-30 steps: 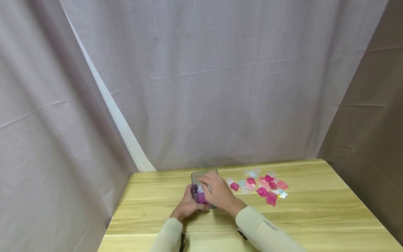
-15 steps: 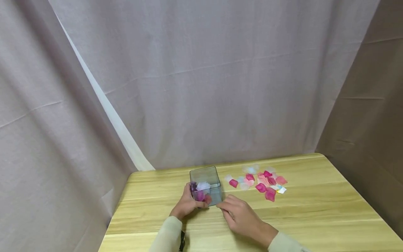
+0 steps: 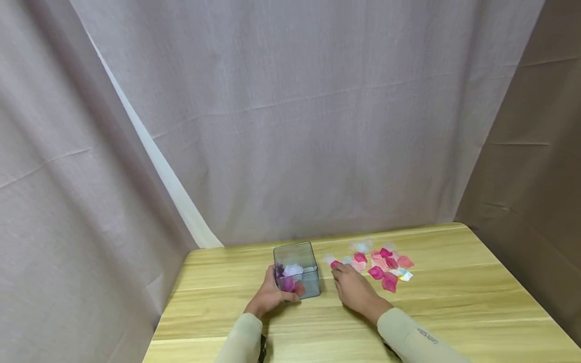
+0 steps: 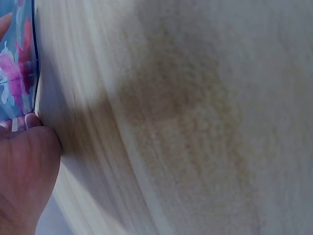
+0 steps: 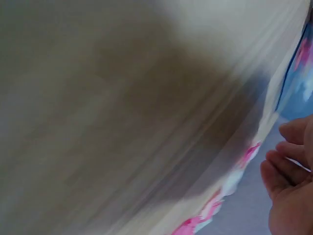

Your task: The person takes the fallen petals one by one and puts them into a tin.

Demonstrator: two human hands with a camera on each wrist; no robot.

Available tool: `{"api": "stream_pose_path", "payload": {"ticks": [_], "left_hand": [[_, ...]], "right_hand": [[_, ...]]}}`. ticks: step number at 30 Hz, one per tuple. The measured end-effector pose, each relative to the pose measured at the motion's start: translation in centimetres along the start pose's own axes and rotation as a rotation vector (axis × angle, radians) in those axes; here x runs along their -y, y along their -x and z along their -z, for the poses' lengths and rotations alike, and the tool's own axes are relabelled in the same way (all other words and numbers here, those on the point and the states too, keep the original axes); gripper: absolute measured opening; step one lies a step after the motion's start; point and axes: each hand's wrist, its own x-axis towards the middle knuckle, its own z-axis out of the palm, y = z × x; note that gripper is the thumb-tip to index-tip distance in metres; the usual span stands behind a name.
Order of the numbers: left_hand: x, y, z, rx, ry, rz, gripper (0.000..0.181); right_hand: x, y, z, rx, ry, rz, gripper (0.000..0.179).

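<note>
A see-through, grey-tinted plastic box (image 3: 311, 283) stands on the table with purple, white and reddish petals (image 3: 292, 270) inside. My left hand (image 3: 267, 296) grips its near left corner, thumb across the front and fingers round the left side. In the left wrist view, part of the box (image 4: 22, 100) and the heel of that hand (image 4: 27, 171) show at the left edge. To the right of the box, my right hand (image 3: 356, 290) reaches a magenta petal (image 3: 336, 264) with loosely bent fingertips. The right wrist view shows the bent fingers (image 5: 281, 171) with nothing visible between them.
Several loose petals in pink, magenta, white and pale blue (image 3: 389, 281) lie spread on the wooden table (image 3: 454, 302) right of the box. Grey curtains (image 3: 317, 126) hang behind the table and at both sides.
My right hand has come out of the box, swung down past its near right corner, then moved forward and right to the petals. The left hand keeps holding the box.
</note>
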Motion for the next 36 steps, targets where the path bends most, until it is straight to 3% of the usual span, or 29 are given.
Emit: {"api": "stream_pose_path", "payload": {"ticks": [3,6,10,14,18,25,36], "left_hand": [[0.2,0.0,-0.1,0.008,0.007,-0.004,0.104],[0.2,0.0,-0.1,0.058,0.094,0.005,0.101],[0.2,0.0,-0.1,0.087,0.154,0.009,0.098],[0.1,-0.1,-0.2,0.079,0.154,0.014,0.099],[0.2,-0.2,-0.2,0.067,0.116,0.016,0.102],[0.1,-0.2,-0.1,0.008,0.003,0.007,0.106],[-0.1,-0.2,0.0,-0.023,-0.044,0.011,0.106]], "right_hand": [[-0.7,-0.9,-0.9,0.012,-0.024,-0.096,0.015],[-1.2,-1.8,-1.7,0.031,-0.035,-0.169,0.009],[-1.5,-2.9,-2.3,0.040,-0.039,-0.213,0.003],[-1.7,-3.5,-2.6,0.026,0.004,-0.230,0.011],[-1.9,-3.4,-2.9,-0.007,0.054,-0.231,0.018],[-2.0,-3.4,-2.9,-0.073,-0.001,-0.223,0.020],[-2.4,-4.0,-2.3,-0.008,-0.090,-0.275,0.019]]}}
